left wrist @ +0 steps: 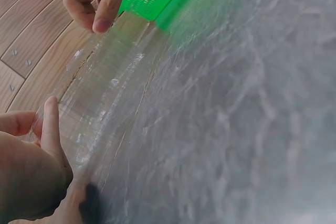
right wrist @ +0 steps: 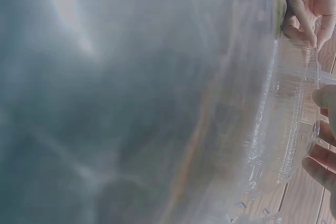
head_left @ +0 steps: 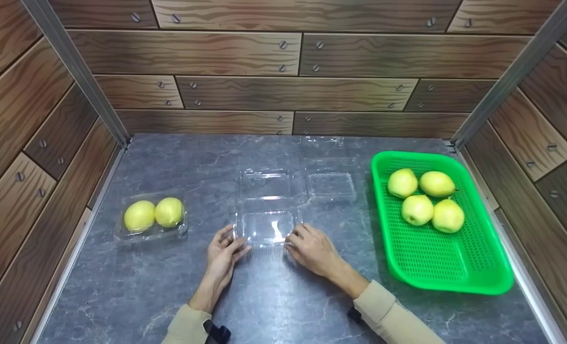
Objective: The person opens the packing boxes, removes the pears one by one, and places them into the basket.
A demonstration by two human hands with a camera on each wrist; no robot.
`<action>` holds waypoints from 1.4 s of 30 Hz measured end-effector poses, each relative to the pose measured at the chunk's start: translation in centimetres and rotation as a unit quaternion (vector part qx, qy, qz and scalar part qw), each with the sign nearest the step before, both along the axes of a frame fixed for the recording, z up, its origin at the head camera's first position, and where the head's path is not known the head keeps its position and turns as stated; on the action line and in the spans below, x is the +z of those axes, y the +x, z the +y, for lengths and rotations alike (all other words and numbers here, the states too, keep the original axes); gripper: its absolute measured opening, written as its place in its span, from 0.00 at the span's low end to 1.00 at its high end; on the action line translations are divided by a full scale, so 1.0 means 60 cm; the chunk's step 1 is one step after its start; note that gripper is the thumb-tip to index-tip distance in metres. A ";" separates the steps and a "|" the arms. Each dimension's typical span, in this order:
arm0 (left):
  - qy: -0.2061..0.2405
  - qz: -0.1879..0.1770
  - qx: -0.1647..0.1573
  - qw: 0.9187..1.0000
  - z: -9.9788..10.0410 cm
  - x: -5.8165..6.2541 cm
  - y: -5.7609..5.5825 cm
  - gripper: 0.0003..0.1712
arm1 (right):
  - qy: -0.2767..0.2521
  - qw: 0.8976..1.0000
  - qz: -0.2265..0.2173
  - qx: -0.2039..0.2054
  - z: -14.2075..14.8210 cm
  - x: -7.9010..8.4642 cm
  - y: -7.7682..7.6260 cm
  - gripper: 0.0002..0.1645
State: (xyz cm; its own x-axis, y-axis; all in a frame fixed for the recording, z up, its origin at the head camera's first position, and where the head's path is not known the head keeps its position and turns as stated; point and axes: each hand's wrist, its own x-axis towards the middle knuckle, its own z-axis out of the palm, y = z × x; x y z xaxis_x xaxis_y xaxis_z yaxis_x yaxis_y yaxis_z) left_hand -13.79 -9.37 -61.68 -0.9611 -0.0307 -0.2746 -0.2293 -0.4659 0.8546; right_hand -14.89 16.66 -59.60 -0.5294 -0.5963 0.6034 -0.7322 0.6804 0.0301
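Note:
A clear plastic clamshell box (head_left: pixel 268 229) stands on the table in front of me, its lid (head_left: pixel 264 184) folded open away from me. My left hand (head_left: pixel 223 254) holds the near left rim between thumb and fingers; the left wrist view shows this thumb (left wrist: pixel 51 124) against the edge. At the near right corner my right hand (head_left: pixel 312 249) pinches the rim with bent fingers; its fingertips (right wrist: pixel 319 163) also show in the right wrist view. The box's clear walls show in both wrist views, and I see no fruit in it.
To the left, another clear box (head_left: pixel 152 234) holds two yellow-green fruits (head_left: pixel 140 216). A green perforated basket (head_left: pixel 436 263) on the right holds several similar fruits (head_left: pixel 417 210), like apples or pears. More clear plastic packaging (head_left: pixel 331 185) lies behind. Wood-patterned walls (head_left: pixel 235 91) enclose the table.

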 end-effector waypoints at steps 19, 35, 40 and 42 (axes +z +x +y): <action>0.003 0.020 0.018 1.000 0.012 -0.003 -0.062 0.37 | 0.001 0.999 -0.021 -0.045 -0.003 0.003 -0.048 0.11; 0.011 0.031 0.033 0.999 0.021 -0.002 -0.112 0.35 | -0.013 0.997 -0.048 -0.057 -0.001 0.007 -0.091 0.08; 0.013 0.026 0.038 0.999 0.024 0.003 -0.126 0.35 | -0.015 0.997 -0.057 -0.057 -0.001 0.011 -0.106 0.09; 0.013 0.022 0.038 0.999 0.024 0.004 -0.132 0.35 | -0.014 0.997 -0.057 -0.057 -0.001 0.012 -0.111 0.09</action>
